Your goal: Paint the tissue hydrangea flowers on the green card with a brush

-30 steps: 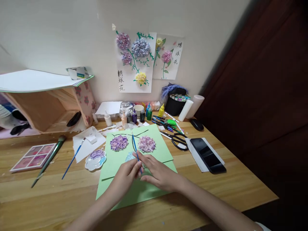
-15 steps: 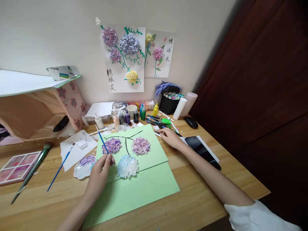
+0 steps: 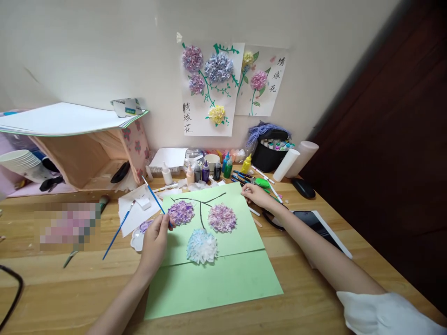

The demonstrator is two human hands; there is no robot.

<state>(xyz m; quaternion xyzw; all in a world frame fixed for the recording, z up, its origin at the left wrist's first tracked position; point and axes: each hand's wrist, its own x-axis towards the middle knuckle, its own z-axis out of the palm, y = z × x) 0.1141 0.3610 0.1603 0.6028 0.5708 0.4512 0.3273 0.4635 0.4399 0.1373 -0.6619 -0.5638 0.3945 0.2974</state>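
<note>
My left hand (image 3: 155, 239) is closed around a thin blue paintbrush (image 3: 154, 197), its tip pointing up and left, over the left side of the green paper (image 3: 240, 274). At the sheet's upper right edge, my right hand (image 3: 259, 196) has its fingers bent together on the paper near the corner. Drawn black branches (image 3: 200, 209) join three ruffled paper flowers: a purple one (image 3: 181, 212), a pink-purple one (image 3: 222, 217) and a pale blue and white one (image 3: 202, 246). The paper has a crosswise edge or fold below the flowers.
Left of the sheet lie a second paintbrush (image 3: 118, 230), white paper (image 3: 131, 216) and a flower-shaped palette (image 3: 137, 241). Several paint bottles (image 3: 206, 171) line the back. Pens (image 3: 247, 177), a black mouse (image 3: 303, 188) and a phone (image 3: 319, 228) are on the right.
My right hand has moved left from beside the pens to the green paper's edge. The view has turned left, showing paper cups. My left hand still holds the paintbrush.
</note>
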